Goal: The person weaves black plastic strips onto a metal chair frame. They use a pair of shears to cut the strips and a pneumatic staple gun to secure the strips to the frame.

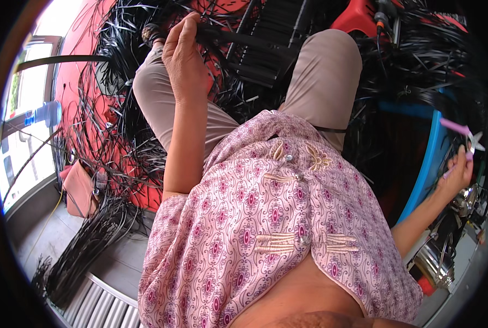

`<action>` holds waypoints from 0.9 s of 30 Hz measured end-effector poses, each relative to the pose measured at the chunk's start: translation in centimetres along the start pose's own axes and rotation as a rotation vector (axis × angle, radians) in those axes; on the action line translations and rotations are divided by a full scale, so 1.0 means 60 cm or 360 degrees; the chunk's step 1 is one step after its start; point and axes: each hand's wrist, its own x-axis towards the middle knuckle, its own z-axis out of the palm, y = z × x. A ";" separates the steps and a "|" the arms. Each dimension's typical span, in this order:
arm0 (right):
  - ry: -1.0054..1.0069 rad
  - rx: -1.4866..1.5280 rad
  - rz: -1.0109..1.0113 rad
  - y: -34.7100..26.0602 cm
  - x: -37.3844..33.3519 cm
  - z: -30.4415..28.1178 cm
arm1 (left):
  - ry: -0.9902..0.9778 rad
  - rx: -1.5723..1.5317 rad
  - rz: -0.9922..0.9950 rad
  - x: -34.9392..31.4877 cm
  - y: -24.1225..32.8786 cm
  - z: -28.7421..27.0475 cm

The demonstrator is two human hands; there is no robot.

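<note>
Your left hand (pixel 185 57) is clenched around a bundle of black strips (pixel 238 41) that runs out over your knees toward the upper right, and it lies just above your left thigh. Your right hand (pixel 456 176) is stretched far out to your side, grasping a pair of pink-handled scissors (pixel 465 143) whose pale blades point upward, next to the blue curved rim (pixel 427 164).

The first risk is the scissors. Your right arm is fully extended and sits at the very edge of your view, so you are handling the blades almost out of sight; I judge that a careless swing back toward your lap could catch your thigh, your patterned blouse (pixel 266 218) or the wrist of your left hand.

The second risk is the tangle. Loose black strips (pixel 112 131) lie thick on the red floor mat (pixel 71 82) around your legs and cross over the bundle you hold. If you tug the bundle, stray strips may drag along with it or snag, and the bundle could slide out of your grip.

A further dark sheaf (pixel 85 246) lies on the grey floor (pixel 41 229) at your left, near the step edge, where it could trip a foot.
</note>
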 end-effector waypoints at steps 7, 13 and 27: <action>-0.1119 0.0279 -0.0043 -0.063 -0.195 0.459 | -0.0118 0.0044 0.0090 -0.105 0.081 0.014; -0.1900 0.0547 0.0094 -0.043 -0.265 0.600 | -0.0132 -0.0628 -0.0762 -0.174 0.083 0.010; -0.2013 0.1412 0.0859 0.057 -0.267 0.605 | -0.0486 0.1677 0.0786 -0.021 0.071 0.050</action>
